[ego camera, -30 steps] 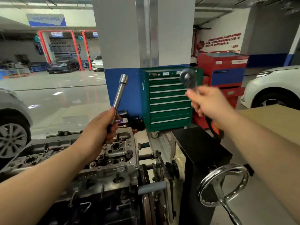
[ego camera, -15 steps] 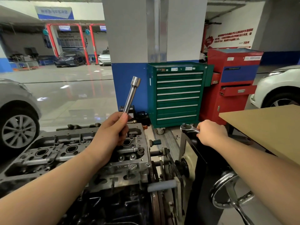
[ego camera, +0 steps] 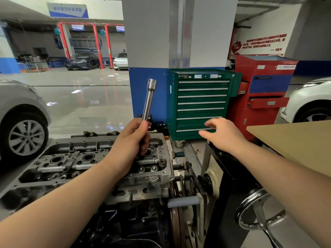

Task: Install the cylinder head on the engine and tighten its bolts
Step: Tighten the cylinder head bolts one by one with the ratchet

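Cylinder head [ego camera: 100, 163] sits on engine [ego camera: 136, 221]; left hand [ego camera: 132, 140] grips upright extension bar [ego camera: 149, 101] over its right end; right hand [ego camera: 223, 135] spread, empty.

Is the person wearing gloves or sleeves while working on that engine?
No. Both the left hand and the right hand are bare, with no gloves, rings or watch showing. Both forearms are uncovered as far as the picture shows; no sleeve is visible.

Socket ext. [ego camera: 150, 99] polished metal; cyl. head [ego camera: 100, 161] dull cast metal.
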`<state>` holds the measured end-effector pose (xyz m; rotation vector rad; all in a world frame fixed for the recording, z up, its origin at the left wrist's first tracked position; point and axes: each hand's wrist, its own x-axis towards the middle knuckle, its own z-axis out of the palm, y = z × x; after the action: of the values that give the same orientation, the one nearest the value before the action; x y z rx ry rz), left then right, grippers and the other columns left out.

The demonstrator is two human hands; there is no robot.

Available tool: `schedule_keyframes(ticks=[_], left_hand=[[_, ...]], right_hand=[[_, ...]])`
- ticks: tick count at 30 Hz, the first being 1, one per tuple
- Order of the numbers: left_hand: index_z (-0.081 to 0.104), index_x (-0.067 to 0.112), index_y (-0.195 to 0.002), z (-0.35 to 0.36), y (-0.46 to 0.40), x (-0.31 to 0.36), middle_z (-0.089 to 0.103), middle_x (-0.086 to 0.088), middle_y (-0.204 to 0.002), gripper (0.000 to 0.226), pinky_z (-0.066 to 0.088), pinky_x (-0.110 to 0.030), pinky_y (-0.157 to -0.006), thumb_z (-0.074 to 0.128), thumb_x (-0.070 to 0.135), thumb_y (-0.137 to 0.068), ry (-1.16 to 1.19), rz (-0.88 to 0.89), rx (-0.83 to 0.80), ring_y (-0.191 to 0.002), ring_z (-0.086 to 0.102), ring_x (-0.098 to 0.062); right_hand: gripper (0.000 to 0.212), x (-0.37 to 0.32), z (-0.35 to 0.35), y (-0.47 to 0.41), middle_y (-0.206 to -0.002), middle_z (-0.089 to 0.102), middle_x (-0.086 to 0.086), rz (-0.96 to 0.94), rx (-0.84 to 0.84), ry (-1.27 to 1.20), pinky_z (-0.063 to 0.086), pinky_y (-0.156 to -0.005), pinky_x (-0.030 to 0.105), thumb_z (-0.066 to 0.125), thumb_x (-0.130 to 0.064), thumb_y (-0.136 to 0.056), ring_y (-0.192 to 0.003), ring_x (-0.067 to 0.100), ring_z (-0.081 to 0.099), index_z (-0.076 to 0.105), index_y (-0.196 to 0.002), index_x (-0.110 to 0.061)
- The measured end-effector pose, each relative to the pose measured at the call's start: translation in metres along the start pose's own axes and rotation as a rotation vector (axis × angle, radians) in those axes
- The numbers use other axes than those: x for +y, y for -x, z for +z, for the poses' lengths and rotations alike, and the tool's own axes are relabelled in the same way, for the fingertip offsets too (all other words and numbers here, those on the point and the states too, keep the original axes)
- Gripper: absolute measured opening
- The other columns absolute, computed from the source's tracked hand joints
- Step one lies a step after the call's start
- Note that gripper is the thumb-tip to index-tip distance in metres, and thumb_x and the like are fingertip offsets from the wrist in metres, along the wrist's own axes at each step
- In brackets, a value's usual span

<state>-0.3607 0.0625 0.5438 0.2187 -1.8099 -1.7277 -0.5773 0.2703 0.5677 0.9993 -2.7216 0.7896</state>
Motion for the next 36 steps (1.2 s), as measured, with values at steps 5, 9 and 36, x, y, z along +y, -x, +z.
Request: schedule_keyframes(ticks=[5, 9, 36], left_hand=[[0.061, 0.021, -0.110, 0.007, 0.008, 0.007, 0.051, -0.007, -0.079, 0.019, 0.040, -0.029, -0.059, 0.052, 0.037, -0.107, 0.005, 0.098, -0.087, -0.066, 0.045, -0.021], [0.058, 0.013, -0.126, 0.010, 0.016, 0.013, 0.066, -0.006, -0.086, 0.024, 0.051, -0.030, -0.070, 0.047, 0.030, -0.113, -0.140, 0.154, -0.140, -0.075, 0.061, -0.022], [0.064, 0.038, -0.141, -0.033, 0.002, -0.003, 0.045, 0.017, -0.151, 0.079, 0.029, -0.039, -0.123, 0.088, 0.065, -0.070, -0.965, 0.120, -0.587, -0.139, 0.043, -0.008]], right_hand=[[0.050, -0.130, -0.016, 0.018, -0.119, 0.075, -0.010, -0.276, -0.206, -0.651, 0.055, -0.098, 0.038, 0.062, -0.048, -0.100, -0.109, 0.005, 0.069, 0.055, -0.145, -0.030], [0.008, -0.164, -0.012, 0.031, -0.101, 0.079, -0.004, -0.333, -0.144, -0.644, 0.058, -0.097, 0.043, 0.063, -0.025, -0.103, -0.095, 0.006, 0.074, 0.066, -0.099, -0.032], [0.015, -0.144, -0.012, 0.066, -0.088, 0.075, 0.003, -0.290, -0.044, -0.549, 0.064, -0.077, 0.057, 0.051, -0.019, -0.109, -0.082, 0.024, 0.077, 0.058, -0.100, -0.028]])
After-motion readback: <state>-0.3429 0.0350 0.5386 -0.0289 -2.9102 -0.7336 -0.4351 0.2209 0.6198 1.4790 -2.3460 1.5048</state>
